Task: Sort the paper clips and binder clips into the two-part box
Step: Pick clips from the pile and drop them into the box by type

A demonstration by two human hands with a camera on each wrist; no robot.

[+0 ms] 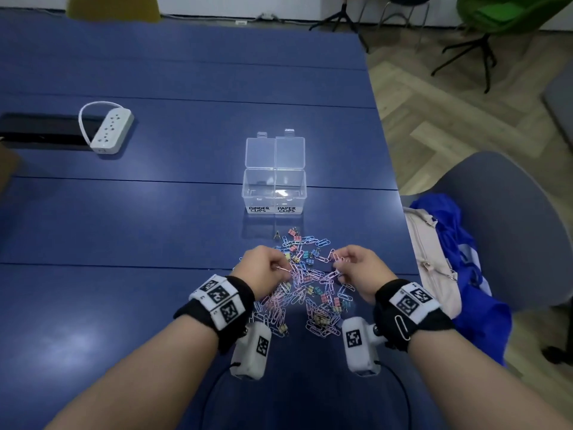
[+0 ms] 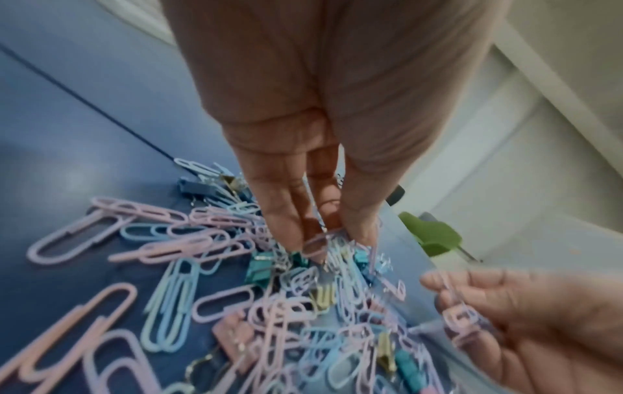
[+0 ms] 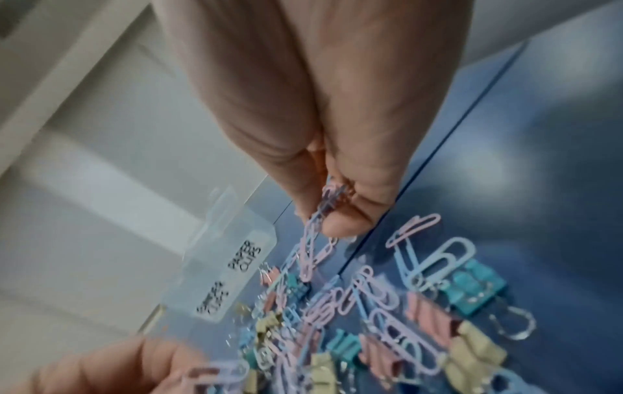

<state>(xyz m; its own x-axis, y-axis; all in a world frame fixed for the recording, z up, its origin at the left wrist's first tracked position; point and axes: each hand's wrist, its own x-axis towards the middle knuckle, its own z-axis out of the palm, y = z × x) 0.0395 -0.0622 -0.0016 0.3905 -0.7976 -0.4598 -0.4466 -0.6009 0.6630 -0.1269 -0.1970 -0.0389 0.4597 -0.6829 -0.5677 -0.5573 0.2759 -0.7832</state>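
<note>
**Fingers in the pile: both hands pinching paper clips, box not yet filled**

Fingers [image 2: 290, 221] of the left hand [image 1: 263, 270]: curled downward into the heap, tips pressed together on a pink paper clip; pinch judged to be a single-item pick, made low so the clip can be drawn free of its neighbours.

Fingers [image 3: 340, 221] of the right hand [image 1: 359, 271]: thumb and forefinger pinched on a small hanging cluster of pink and blue paper clips, lifted just clear of the heap. The clips appear linked or tangled; the raised hold probably lets the strays drop away before carrying.

Paper clips [image 1: 313, 305]: many, pastel pink, blue and lilac, spread loose on the desk [image 1: 124, 228] between and below the two hands, overlapping one another.

Binder clips [image 3: 475, 288]: fewer, in teal, pink and cream, mixed through the same heap, some lying under paper clips. One dark binder clip stands slightly apart at the far edge of the heap.

Two-part box [image 1: 274, 189]: clear plastic, just beyond the heap, both lids hinged open and back. Left compartment labelled BINDER CLIPS, right PAPER CLIPS. Both compartments look empty or nearly so; sorting judged to be at its start. Labels face the person, near enough for short carries.

Power strip [image 1: 110, 130]: white, far left on the desk, well apart from the work.
</note>
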